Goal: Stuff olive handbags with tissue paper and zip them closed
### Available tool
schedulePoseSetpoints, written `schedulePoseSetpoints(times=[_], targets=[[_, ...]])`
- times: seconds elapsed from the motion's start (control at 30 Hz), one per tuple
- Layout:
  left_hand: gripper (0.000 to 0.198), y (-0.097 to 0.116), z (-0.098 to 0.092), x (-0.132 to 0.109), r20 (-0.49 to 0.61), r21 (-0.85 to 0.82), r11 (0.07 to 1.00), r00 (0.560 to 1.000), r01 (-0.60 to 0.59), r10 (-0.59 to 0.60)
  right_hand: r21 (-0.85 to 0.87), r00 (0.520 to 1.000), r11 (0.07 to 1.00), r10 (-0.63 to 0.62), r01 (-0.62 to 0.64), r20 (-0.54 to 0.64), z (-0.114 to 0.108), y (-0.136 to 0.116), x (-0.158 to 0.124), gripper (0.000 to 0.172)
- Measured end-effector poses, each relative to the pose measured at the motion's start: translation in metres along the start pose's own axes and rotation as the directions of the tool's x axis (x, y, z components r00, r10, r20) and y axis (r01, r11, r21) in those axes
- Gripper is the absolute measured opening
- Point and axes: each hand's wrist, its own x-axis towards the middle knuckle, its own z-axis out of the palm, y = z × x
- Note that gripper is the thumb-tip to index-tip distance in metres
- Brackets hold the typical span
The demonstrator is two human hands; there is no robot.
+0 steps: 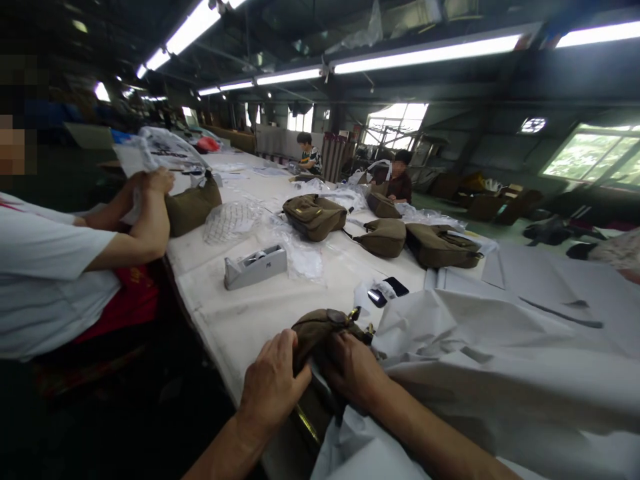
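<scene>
Two hands grip one olive bag (323, 330) at the table's (260, 313) near edge: my left hand (273, 383) clasps its side, my right hand (353, 370) presses its top. I judge wrapping underway; white paper (490, 347) beside it needs drawing over.

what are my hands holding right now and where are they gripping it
Both hands grip one olive-brown bag at the table's near edge: the left hand on its left end, the right hand on its lower middle, beside the white wrapping paper.
</scene>
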Motion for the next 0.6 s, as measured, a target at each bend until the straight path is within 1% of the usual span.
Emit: schedulePoseSetpoints(times=[0.07, 0.1, 0.13, 0.17, 0.2, 0.23, 0.27, 0.3, 0.33, 0.37, 0.43, 0.47, 0.5, 0.53, 0.57, 0.6], targets=[[0.006, -0.007, 0.002, -0.006, 0.039, 0.014, 1.000, 0.999, -0.002, 0.002, 0.006, 1.000, 1.000, 0.009, -0.009, -0.011, -0.003, 0.004, -0.015, 0.042], [0.004, -0.009, 0.002, -0.007, 0.057, -0.003, 1.000, 0.998, -0.007, 0.007, -0.004, 1.000, 1.000, 0.015, -0.015, 0.010, -0.005, 0.004, -0.019, 0.044], [0.004, -0.012, 0.001, -0.007, 0.070, -0.034, 0.999, 0.998, -0.010, 0.012, -0.030, 0.998, 0.999, 0.037, -0.036, 0.052, -0.008, 0.003, -0.020, 0.045], [0.006, -0.013, 0.000, -0.006, 0.080, -0.075, 0.997, 0.997, -0.005, 0.010, -0.080, 0.989, 0.993, 0.094, -0.086, 0.112, -0.011, 0.001, -0.019, 0.044], [0.008, -0.014, -0.001, -0.004, 0.090, -0.119, 0.993, 0.996, 0.010, 0.001, -0.151, 0.966, 0.976, 0.185, -0.159, 0.180, -0.015, -0.001, -0.017, 0.040], [0.009, -0.014, -0.003, -0.002, 0.098, -0.162, 0.986, 0.995, 0.029, -0.013, -0.226, 0.929, 0.947, 0.282, -0.229, 0.238, -0.019, -0.004, -0.014, 0.036], [0.010, -0.014, -0.005, 0.001, 0.102, -0.198, 0.979, 0.994, 0.049, -0.029, -0.295, 0.888, 0.913, 0.363, -0.280, 0.281, -0.022, -0.008, -0.011, 0.035], [0.011, -0.013, -0.006, 0.003, 0.101, -0.224, 0.973, 0.994, 0.064, -0.042, -0.347, 0.858, 0.890, 0.408, -0.297, 0.312, -0.024, -0.011, -0.010, 0.036], [0.010, -0.010, -0.007, 0.004, 0.093, -0.236, 0.969, 0.994, 0.073, -0.053, -0.372, 0.852, 0.888, 0.401, -0.270, 0.338, -0.025, -0.015, -0.011, 0.036], [0.009, -0.007, -0.008, 0.005, 0.079, -0.233, 0.969, 0.995, 0.076, -0.059, -0.368, 0.870, 0.908, 0.337, -0.200, 0.360, -0.024, -0.019, -0.014, 0.035], [0.005, 0.000, -0.007, 0.004, 0.042, -0.202, 0.977, 0.998, 0.060, -0.052, -0.309, 0.921, 0.951, 0.121, 0.000, 0.371, -0.018, -0.027, -0.024, 0.033], [0.004, 0.004, -0.006, 0.002, 0.027, -0.185, 0.982, 0.999, 0.036, -0.031, -0.270, 0.932, 0.960, 0.024, 0.080, 0.361, -0.014, -0.030, -0.030, 0.035], [0.004, 0.007, -0.004, 0.000, 0.012, -0.169, 0.986, 1.000, -0.003, 0.005, -0.229, 0.940, 0.965, -0.045, 0.129, 0.340, -0.010, -0.032, -0.035, 0.039], [0.006, 0.009, -0.001, -0.004, -0.012, -0.155, 0.986, 0.999, -0.054, 0.053, -0.197, 0.947, 0.970, -0.073, 0.140, 0.314, -0.006, -0.034, -0.040, 0.045], [0.007, 0.011, 0.002, -0.009, -0.045, -0.137, 0.984, 0.993, -0.112, 0.107, -0.176, 0.953, 0.977, -0.067, 0.123, 0.297, -0.003, -0.035, -0.043, 0.052], [0.008, 0.012, 0.005, -0.014, -0.091, -0.110, 0.980, 0.984, -0.166, 0.156, -0.171, 0.956, 0.981, -0.035, 0.088, 0.291, -0.002, -0.036, -0.045, 0.059]])
